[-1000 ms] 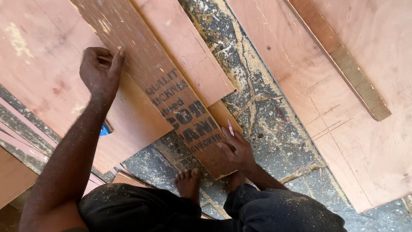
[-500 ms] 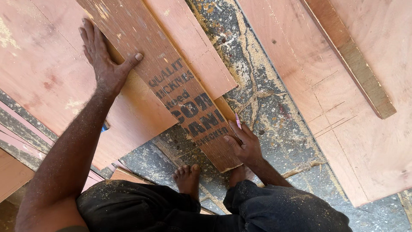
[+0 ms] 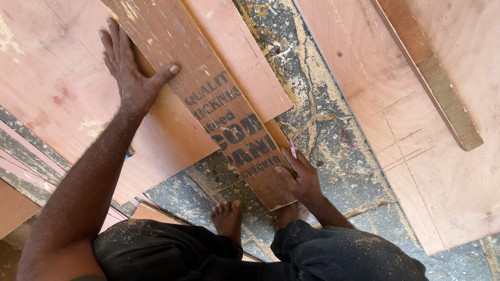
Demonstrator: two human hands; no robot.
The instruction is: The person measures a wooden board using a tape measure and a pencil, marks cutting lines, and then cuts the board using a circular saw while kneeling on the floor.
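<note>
A long reddish-brown plywood strip (image 3: 192,78) with dark printed lettering lies diagonally across the floor in front of me. My left hand (image 3: 130,73) presses flat beside its left edge, fingers spread over a wide plywood sheet (image 3: 47,88), thumb touching the strip. My right hand (image 3: 297,174) rests against the strip's lower right edge and holds a small pink pencil (image 3: 292,148) between its fingers. My bare feet (image 3: 226,216) stand just below the strip's near end.
A second narrower plywood strip (image 3: 245,62) lies to the right of the printed one. A large plywood sheet (image 3: 416,130) covers the right side, with a wooden batten (image 3: 432,78) on it. Sawdust covers the dark cracked floor (image 3: 317,114) between them.
My left hand has opened from a curled grip on the strip's edge and slid up, now lying flat. My right hand stays at the strip's lower edge.
</note>
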